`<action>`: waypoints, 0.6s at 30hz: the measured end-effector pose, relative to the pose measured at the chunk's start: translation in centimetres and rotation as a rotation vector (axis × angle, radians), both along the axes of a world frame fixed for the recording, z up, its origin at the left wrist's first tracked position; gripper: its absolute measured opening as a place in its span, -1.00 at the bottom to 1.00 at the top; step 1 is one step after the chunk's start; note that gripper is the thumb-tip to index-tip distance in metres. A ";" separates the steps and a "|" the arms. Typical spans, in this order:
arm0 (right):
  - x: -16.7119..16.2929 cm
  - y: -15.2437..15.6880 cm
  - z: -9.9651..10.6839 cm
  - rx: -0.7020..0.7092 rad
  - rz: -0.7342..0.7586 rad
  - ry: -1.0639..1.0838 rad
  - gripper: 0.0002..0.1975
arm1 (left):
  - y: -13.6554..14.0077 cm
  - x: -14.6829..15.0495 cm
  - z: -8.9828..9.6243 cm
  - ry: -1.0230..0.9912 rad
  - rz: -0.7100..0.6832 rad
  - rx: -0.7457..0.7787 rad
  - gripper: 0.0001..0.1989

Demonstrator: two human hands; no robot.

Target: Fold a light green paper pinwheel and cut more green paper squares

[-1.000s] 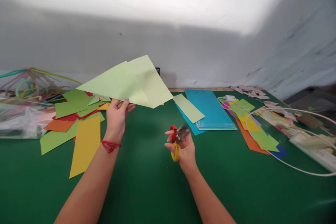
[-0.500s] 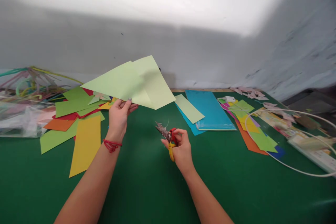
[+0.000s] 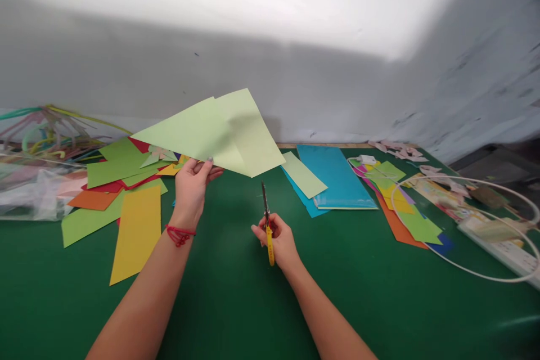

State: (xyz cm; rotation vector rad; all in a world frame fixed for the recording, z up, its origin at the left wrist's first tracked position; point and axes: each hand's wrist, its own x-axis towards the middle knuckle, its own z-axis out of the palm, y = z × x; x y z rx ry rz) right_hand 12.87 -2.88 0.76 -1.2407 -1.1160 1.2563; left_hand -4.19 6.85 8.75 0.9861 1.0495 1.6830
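Note:
A folded sheet of pale green paper [image 3: 198, 128] is raised above the table, pinched along its lower edge by my left hand [image 3: 192, 183]. Its layers overlap, with the corner at the right pointing towards a pale green strip [image 3: 304, 174]. My right hand [image 3: 280, 242] is closed around scissors [image 3: 270, 242] with yellow on the handle. The narrow dark blades point up and away from me, below the paper and apart from it. Part of the handle is hidden by my fingers.
Coloured paper pieces, including a yellow sheet [image 3: 137, 230], lie on the green table [image 3: 228, 298] at left. A blue pack [image 3: 337, 177] lies right of centre. Farther right are paper scraps [image 3: 392, 180], a looped white cable [image 3: 464, 277] and a power strip [image 3: 502, 250]. A wall stands behind.
My right hand has moved slightly left and turned the scissors from pointing up-left to nearly upright, edge-on. The paper in my left hand has shifted very slightly right.

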 end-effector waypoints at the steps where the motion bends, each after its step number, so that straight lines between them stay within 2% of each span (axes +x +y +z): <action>1: 0.0 0.0 0.1 -0.008 -0.003 0.021 -0.65 | 0.0 0.1 0.0 0.009 -0.002 0.001 -0.86; 7: 0.4 -0.1 1.2 0.036 -0.028 0.071 -0.63 | -0.3 0.5 -0.1 0.071 -0.017 0.005 -0.86; 12: 1.7 -0.5 1.1 0.151 0.216 0.120 -0.45 | -0.4 0.6 -0.2 0.097 -0.024 -0.004 -0.89; 14: 1.9 -0.6 1.0 0.157 0.226 0.086 -0.51 | -0.3 0.6 -0.3 0.113 -0.029 -0.009 -0.88; 18: 1.4 -0.9 1.1 0.086 0.203 0.026 -0.65 | -0.3 0.7 -0.3 0.135 -0.042 0.005 -0.87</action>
